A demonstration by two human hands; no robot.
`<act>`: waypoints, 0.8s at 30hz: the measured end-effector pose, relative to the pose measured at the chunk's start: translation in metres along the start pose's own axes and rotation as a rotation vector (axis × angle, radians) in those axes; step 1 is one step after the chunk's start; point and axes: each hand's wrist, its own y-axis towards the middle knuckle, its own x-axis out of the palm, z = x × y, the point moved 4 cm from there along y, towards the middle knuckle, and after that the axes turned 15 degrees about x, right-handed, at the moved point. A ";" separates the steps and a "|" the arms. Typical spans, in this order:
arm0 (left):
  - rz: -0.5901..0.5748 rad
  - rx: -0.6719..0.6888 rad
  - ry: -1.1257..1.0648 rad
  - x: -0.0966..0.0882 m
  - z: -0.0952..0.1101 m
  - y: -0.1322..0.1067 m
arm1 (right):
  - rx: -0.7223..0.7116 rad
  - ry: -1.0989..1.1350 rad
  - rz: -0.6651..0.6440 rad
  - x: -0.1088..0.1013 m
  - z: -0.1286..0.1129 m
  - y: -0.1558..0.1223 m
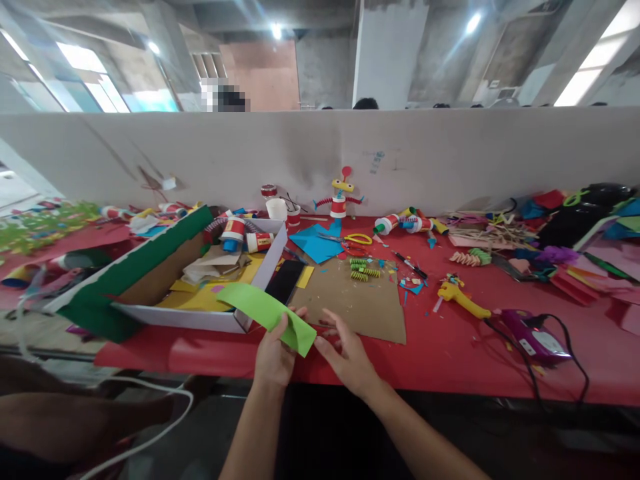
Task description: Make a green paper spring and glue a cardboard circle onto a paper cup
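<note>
My left hand (274, 357) is closed on a strip of light green paper (260, 308), which stretches up and left over the corner of a white cardboard box (200, 319). My right hand (347, 353) is at the strip's lower right end, fingers bent at its edge. Both hands hover at the front edge of the red table (450, 360), just before a brown cardboard sheet (360, 303).
The box holds yellow paper and paper cups. On the table lie blue paper (317, 243), yellow-handled scissors (357, 239), green paper coils (363, 268), a yellow glue gun (463, 300), a purple tool with cord (533, 337) and a paper-cup robot (340, 197). A grey partition stands behind.
</note>
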 end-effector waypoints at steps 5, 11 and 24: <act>-0.058 0.000 -0.022 -0.002 -0.002 -0.006 | -0.002 -0.009 -0.020 0.020 -0.009 0.010; 0.126 0.266 -0.078 -0.021 0.024 0.008 | 0.088 -0.253 0.178 -0.049 0.013 0.019; -0.177 0.600 0.791 -0.021 0.017 0.020 | 0.174 -0.229 0.425 -0.142 0.059 0.021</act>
